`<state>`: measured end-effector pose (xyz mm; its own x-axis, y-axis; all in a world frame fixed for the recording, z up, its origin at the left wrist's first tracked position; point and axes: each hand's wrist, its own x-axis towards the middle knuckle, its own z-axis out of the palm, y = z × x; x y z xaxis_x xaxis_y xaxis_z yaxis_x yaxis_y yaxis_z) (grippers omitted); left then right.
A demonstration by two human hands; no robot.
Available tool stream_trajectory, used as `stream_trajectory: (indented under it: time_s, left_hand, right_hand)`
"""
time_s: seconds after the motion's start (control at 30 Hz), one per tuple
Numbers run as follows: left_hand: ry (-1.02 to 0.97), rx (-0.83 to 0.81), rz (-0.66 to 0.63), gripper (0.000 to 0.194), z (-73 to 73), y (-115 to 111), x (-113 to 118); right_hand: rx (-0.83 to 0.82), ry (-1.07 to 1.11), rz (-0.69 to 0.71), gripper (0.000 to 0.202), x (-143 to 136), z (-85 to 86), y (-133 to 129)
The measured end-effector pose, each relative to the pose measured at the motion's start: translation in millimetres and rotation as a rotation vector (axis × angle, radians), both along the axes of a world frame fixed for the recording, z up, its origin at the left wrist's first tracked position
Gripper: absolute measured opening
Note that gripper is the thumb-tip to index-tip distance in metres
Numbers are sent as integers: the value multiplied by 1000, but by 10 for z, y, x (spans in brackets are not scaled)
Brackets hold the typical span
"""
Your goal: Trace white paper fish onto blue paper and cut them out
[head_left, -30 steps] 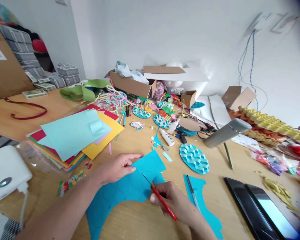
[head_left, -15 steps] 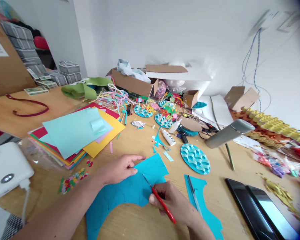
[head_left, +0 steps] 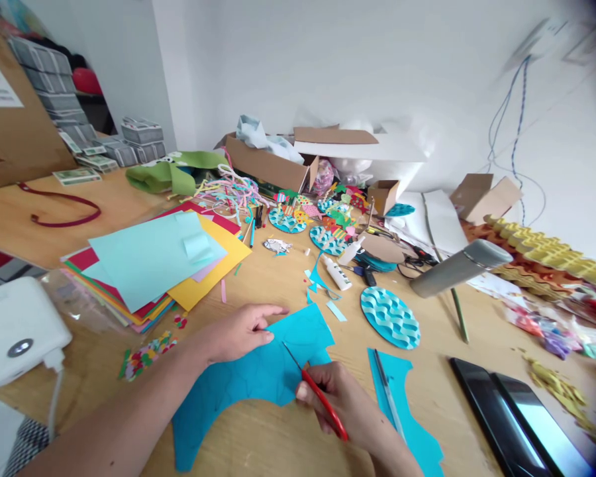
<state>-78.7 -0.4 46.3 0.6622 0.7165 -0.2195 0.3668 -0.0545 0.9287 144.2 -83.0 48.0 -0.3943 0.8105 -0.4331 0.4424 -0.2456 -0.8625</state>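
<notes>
A sheet of bright blue paper (head_left: 258, 371) with a curved cut-out edge is held just over the table. My left hand (head_left: 238, 334) grips its upper left edge, thumb on the paper and index finger stretched along the rim. Red-handled scissors (head_left: 325, 404) are in my right hand (head_left: 338, 391), their blade lying across the paper near faint drawn lines. Whether the blades are apart is hard to see. To the right lies a blue paper offcut (head_left: 414, 430) with a pen (head_left: 388, 391) on top. Beyond is a wavy blue-patterned oval (head_left: 390, 318).
A stack of coloured paper (head_left: 149, 265) lies at left, near a white device (head_left: 20, 331) with a cable. Glue bottles (head_left: 338, 273) and paper fish pieces stand behind the hands. At right are a grey flask (head_left: 459, 267) and two black phones (head_left: 496, 417).
The view has shifted slightly, so the background sits a little further right. Both hands, the blue paper and the scissors stay almost the same.
</notes>
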Motion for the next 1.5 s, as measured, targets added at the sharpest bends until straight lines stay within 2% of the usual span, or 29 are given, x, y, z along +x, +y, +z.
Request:
stream_trajectory:
  time_s: [0.3,0.7,0.83,1.0,1.2,1.37,1.5]
  left_hand:
    - [-1,-42,-23,58,47,-17,8]
    - [18,-34,-28,58,110,-12,1]
    - [24,-28,-23,57,124,-10,-2]
    - [1,-46,-23,58,127,-3,-11]
    - [53,-30,-22,58,133,-9,1]
    - [66,-9,-20,57,114,-14,5]
    - [55,1,-10,58,84,-1,-7]
  right_hand:
    - [62,25,51,59,23,1,-5]
    - [133,-78,118,63,-5,38,-1]
    - [150,-94,103,63,-12,35,1]
    - [121,-94,75,62,-5,46,0]
    - [13,62,107,69,40,-1,-27]
    - [33,-47,100,62,13,27,-11]
    - [-2,-43,123,64,29,61,-19]
